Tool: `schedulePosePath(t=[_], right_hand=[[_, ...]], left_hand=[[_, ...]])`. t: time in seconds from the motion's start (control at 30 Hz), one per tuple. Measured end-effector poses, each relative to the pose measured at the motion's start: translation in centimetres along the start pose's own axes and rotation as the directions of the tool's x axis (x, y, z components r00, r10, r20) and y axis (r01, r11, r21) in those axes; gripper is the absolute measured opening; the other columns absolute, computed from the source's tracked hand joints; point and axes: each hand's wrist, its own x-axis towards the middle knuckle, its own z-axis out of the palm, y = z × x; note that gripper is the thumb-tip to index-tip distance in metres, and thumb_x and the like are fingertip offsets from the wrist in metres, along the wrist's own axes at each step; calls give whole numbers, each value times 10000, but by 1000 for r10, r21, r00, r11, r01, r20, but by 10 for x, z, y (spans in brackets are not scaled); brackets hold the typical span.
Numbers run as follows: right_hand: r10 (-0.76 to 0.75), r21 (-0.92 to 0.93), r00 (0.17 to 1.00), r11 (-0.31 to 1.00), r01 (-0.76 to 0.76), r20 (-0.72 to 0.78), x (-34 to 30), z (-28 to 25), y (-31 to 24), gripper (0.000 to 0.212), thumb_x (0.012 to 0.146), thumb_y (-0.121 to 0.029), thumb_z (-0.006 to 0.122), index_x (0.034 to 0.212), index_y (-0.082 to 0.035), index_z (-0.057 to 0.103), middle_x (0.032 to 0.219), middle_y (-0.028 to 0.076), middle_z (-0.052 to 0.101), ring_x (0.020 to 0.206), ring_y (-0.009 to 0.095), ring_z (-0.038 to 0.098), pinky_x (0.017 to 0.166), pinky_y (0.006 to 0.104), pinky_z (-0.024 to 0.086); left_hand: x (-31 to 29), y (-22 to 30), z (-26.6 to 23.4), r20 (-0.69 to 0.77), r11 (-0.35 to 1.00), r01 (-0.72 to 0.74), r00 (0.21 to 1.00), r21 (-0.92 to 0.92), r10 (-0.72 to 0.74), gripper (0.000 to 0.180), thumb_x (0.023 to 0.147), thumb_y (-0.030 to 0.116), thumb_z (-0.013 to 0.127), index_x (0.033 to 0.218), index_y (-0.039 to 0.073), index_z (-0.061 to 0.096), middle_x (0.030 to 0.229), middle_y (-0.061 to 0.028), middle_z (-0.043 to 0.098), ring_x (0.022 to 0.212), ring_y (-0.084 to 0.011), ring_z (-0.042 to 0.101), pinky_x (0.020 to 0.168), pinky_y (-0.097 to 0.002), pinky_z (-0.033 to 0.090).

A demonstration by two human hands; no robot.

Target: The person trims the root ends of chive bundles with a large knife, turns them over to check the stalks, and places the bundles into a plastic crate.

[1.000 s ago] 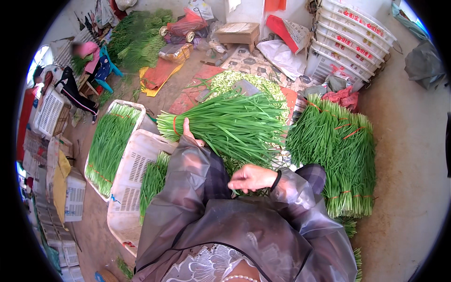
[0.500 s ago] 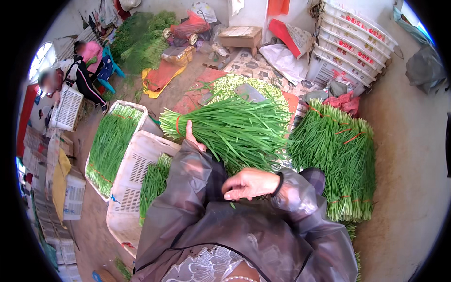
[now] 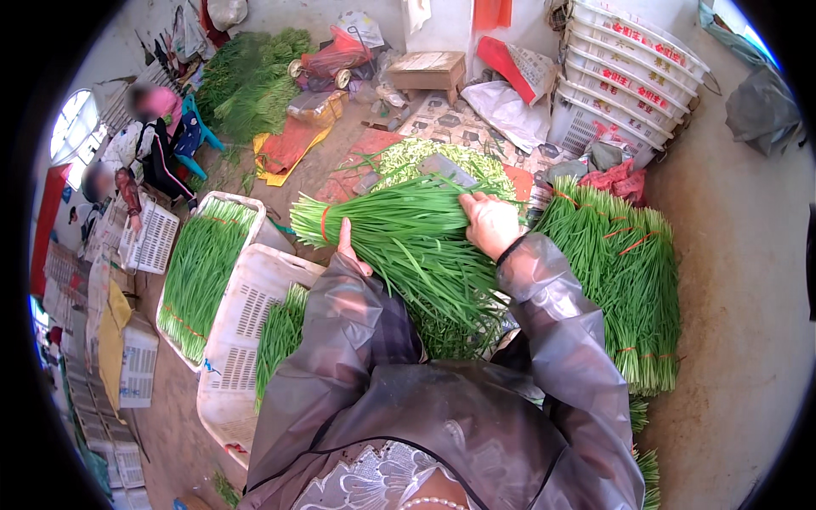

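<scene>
A large bundle of garlic chives [image 3: 399,234] lies across in front of me, its pale stem ends to the left, tied with an orange band. My left hand [image 3: 350,246] holds it from below near the band, thumb up along the stems; most of its fingers are hidden. At the right, leafy end, my right hand [image 3: 491,223] has its fingers curled over the leaf tips. Behind the bundle is a heap of pale cut stem pieces [image 3: 399,161], with a flat grey block [image 3: 448,169] on it. Loose green leaves [image 3: 455,333] lie below the bundle.
Tied chive bundles [image 3: 608,289] are stacked at my right by the wall. On my left stand a chive-filled crate [image 3: 255,223] and a white crate [image 3: 223,340] with some chives. Stacked crates [image 3: 629,76] and a wooden stool [image 3: 427,72] are behind. Two people [image 3: 157,106] work far left.
My right hand has moved from near my lap up and right onto the bundle's leafy end. My left hand keeps its hold. At far left, a co-worker and a white crate have shifted.
</scene>
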Motion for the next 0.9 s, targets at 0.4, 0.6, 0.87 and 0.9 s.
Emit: schedulePosePath(t=[0.4, 0.6, 0.87, 0.9], right_hand=[[-39, 77, 975, 995, 57, -218, 1, -89, 23, 434, 745, -87, 642, 1177, -70, 604, 1080, 162, 652, 986, 311, 640, 860, 433, 502], [-263, 160, 961, 948, 274, -88, 16, -43, -94, 1085, 658, -405, 845, 1505, -36, 276, 1372, 246, 460, 1308, 385, 415, 1074, 505, 339], [-95, 838, 977, 535, -112, 191, 45, -11, -71, 779, 698, -42, 850, 1377, 20, 475, 1194, 129, 658, 1086, 178, 618, 972, 321, 477], [-114, 846, 972, 520, -117, 204, 48, -17, -73, 760, 705, -42, 848, 1368, 26, 484, 1194, 117, 656, 1082, 178, 613, 973, 319, 475]], left_hand=[[-10, -4, -14, 202, 968, -181, 955, -176, 215, 616, 893, 389, 654, 1383, 55, 486, 1366, -132, 557, 1246, -333, 530, 1080, -522, 398], [-49, -7, 45, 367, 933, -330, 858, -142, 359, 647, 770, 111, 719, 1364, 15, 480, 1295, -144, 591, 1200, -308, 569, 1065, -464, 445], [-94, 40, 75, 491, 836, -538, 759, 104, 427, 942, 714, 130, 826, 1485, 66, 289, 1374, -96, 498, 1251, -230, 491, 1106, -367, 335], [-91, 47, 67, 466, 810, -571, 758, 134, 457, 957, 703, 145, 837, 1485, 73, 291, 1386, -105, 486, 1267, -231, 482, 1112, -369, 328]])
